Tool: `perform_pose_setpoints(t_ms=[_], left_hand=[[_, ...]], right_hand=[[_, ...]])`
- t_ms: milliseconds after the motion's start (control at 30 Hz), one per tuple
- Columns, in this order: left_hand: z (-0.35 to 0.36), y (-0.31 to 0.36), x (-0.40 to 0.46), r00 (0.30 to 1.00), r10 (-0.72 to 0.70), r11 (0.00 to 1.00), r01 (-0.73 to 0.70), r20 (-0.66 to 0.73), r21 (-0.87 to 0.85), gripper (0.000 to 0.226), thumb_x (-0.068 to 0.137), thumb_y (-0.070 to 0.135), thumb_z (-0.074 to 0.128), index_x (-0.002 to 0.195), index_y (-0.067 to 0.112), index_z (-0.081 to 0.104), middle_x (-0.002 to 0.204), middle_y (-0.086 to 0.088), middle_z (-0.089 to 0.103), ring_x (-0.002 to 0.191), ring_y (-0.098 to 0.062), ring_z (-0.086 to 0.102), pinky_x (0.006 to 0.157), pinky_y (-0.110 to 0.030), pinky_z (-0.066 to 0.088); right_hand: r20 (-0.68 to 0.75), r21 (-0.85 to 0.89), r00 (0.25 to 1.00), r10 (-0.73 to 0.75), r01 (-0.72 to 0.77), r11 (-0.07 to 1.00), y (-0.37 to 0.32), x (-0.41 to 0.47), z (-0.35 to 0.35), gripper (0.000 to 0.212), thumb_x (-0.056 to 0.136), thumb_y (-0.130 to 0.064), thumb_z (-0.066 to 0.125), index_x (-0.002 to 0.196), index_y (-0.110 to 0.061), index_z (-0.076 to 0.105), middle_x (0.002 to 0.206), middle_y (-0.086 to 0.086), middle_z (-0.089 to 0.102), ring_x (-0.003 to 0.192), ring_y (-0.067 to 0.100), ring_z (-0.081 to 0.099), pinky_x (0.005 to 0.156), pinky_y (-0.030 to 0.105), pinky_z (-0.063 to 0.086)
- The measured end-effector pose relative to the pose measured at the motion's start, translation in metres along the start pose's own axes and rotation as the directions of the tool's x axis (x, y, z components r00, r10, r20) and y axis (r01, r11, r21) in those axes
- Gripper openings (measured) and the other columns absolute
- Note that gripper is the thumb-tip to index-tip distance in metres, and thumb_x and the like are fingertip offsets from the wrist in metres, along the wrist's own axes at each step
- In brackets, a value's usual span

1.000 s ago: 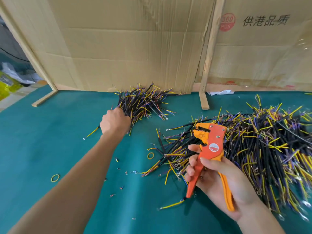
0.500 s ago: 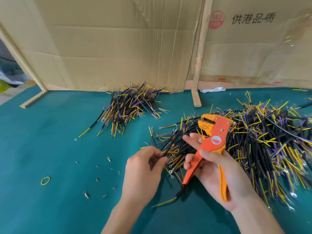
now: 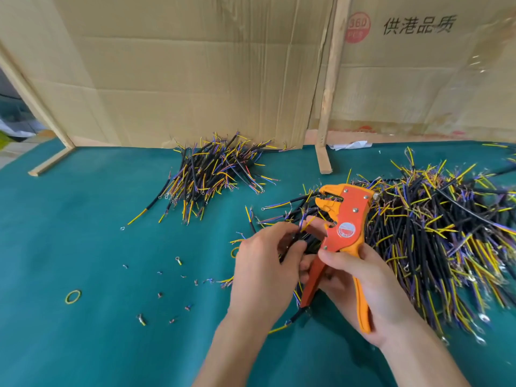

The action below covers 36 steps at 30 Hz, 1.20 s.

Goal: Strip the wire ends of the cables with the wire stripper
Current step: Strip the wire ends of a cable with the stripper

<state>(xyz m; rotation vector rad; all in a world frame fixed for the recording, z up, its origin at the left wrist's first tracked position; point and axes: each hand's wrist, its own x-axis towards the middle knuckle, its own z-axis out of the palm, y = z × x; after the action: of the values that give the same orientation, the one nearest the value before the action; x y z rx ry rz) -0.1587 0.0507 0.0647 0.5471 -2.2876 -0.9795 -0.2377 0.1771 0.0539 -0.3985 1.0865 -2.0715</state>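
My right hand point(image 3: 360, 280) grips the orange wire stripper point(image 3: 344, 222) by its handles, jaws pointing up and left. My left hand point(image 3: 265, 263) pinches a black cable point(image 3: 303, 241) with yellow and purple wire ends, just left of the stripper's jaws. A big heap of the same black cables point(image 3: 435, 230) spreads across the right of the green table. A smaller heap of cables point(image 3: 212, 171) lies at the back centre, against the cardboard.
Cardboard sheets point(image 3: 195, 65) on wooden posts point(image 3: 325, 113) wall off the back of the green table point(image 3: 83, 219). A yellow rubber band point(image 3: 73, 296) and several small wire offcuts point(image 3: 167, 289) lie at the left front.
My left hand came back from the far heap to the near pile and now pinches a cable beside the stripper. The stripper has stayed in my right hand.
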Motion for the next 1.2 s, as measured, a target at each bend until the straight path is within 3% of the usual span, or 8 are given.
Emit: perform_pose_setpoints(t_ms=[100, 200, 333, 467, 600, 767, 833, 1200], left_hand=[[0.013, 0.003, 0.005, 0.992, -0.099, 0.987, 0.087, -0.083, -0.134, 0.014, 0.089, 0.014, 0.068, 0.088, 0.028, 0.073, 0.075, 0.017, 0.071, 0.068, -0.003, 0.063, 0.068, -0.024, 0.050], [0.021, 0.000, 0.006, 0.978, -0.155, 0.961, 0.117, -0.139, -0.251, 0.021, 0.091, 0.010, 0.065, 0.085, 0.030, 0.069, 0.076, 0.018, 0.069, 0.071, -0.003, 0.062, 0.063, -0.014, 0.043], [0.026, -0.011, 0.007, 0.966, -0.222, 0.891, 0.145, -0.135, -0.430, 0.018, 0.095, 0.008, 0.060, 0.089, 0.023, 0.069, 0.067, 0.015, 0.060, 0.059, -0.007, 0.051, 0.060, -0.025, 0.041], [0.024, -0.016, 0.008, 0.951, -0.194, 0.909, 0.082, -0.241, -0.409, 0.022, 0.095, 0.007, 0.062, 0.087, 0.027, 0.066, 0.070, 0.013, 0.061, 0.061, -0.010, 0.053, 0.061, -0.026, 0.044], [0.023, -0.020, 0.008, 0.916, -0.188, 0.940, 0.063, -0.355, -0.335, 0.023, 0.094, 0.008, 0.062, 0.085, 0.029, 0.062, 0.077, 0.014, 0.065, 0.066, -0.012, 0.062, 0.064, -0.021, 0.047], [0.024, -0.028, 0.009, 0.903, -0.205, 0.949, 0.089, -0.377, -0.304, 0.020, 0.094, 0.011, 0.060, 0.086, 0.030, 0.062, 0.079, 0.005, 0.066, 0.074, -0.019, 0.067, 0.068, -0.045, 0.055], [0.024, -0.029, 0.009, 0.903, -0.178, 0.957, 0.067, -0.390, -0.281, 0.018, 0.093, 0.014, 0.058, 0.086, 0.029, 0.062, 0.079, 0.004, 0.065, 0.074, -0.020, 0.066, 0.066, -0.047, 0.055], [0.026, -0.028, 0.009, 0.903, -0.053, 0.985, -0.024, -0.427, -0.173, 0.021, 0.089, 0.009, 0.058, 0.085, 0.029, 0.062, 0.079, 0.009, 0.061, 0.076, -0.012, 0.061, 0.068, -0.032, 0.050]], right_hand=[[0.001, -0.027, 1.000, 0.014, -0.014, 1.000, -0.001, -0.001, 0.002, 0.054, 0.075, -0.009, 0.071, 0.129, -0.014, 0.070, 0.094, 0.028, 0.060, 0.080, 0.035, 0.066, 0.072, 0.042, 0.058], [0.013, -0.031, 1.000, 0.024, -0.023, 0.999, -0.001, 0.000, 0.001, 0.055, 0.076, -0.010, 0.071, 0.130, -0.015, 0.069, 0.094, 0.031, 0.060, 0.080, 0.037, 0.067, 0.071, 0.043, 0.058], [0.030, -0.054, 0.999, 0.042, -0.040, 0.998, 0.001, 0.000, 0.002, 0.051, 0.077, -0.008, 0.072, 0.126, -0.018, 0.072, 0.118, 0.033, 0.065, 0.082, 0.036, 0.069, 0.072, 0.043, 0.058], [0.020, -0.030, 0.998, 0.053, -0.052, 0.998, 0.001, 0.001, 0.000, 0.056, 0.075, -0.009, 0.072, 0.131, -0.012, 0.067, 0.126, 0.020, 0.069, 0.080, 0.035, 0.069, 0.070, 0.042, 0.058], [0.044, 0.017, 0.997, 0.060, -0.060, 0.998, -0.006, -0.001, -0.003, 0.056, 0.074, -0.007, 0.075, 0.130, -0.007, 0.067, 0.103, 0.029, 0.068, 0.076, 0.037, 0.066, 0.067, 0.044, 0.057], [0.138, -0.026, 0.981, 0.134, -0.132, 0.991, -0.009, -0.003, -0.004, 0.062, 0.072, -0.015, 0.084, 0.130, -0.005, 0.066, 0.096, 0.028, 0.064, 0.077, 0.039, 0.064, 0.068, 0.048, 0.055], [0.141, -0.050, 0.973, 0.183, -0.177, 0.983, -0.008, -0.003, -0.003, 0.064, 0.068, -0.016, 0.088, 0.128, -0.004, 0.068, 0.095, 0.029, 0.064, 0.077, 0.040, 0.064, 0.067, 0.048, 0.055], [0.189, -0.110, 0.945, 0.265, -0.248, 0.962, -0.005, -0.006, 0.002, 0.054, 0.069, -0.003, 0.081, 0.122, -0.001, 0.069, 0.084, 0.021, 0.057, 0.071, 0.036, 0.060, 0.065, 0.046, 0.054]])
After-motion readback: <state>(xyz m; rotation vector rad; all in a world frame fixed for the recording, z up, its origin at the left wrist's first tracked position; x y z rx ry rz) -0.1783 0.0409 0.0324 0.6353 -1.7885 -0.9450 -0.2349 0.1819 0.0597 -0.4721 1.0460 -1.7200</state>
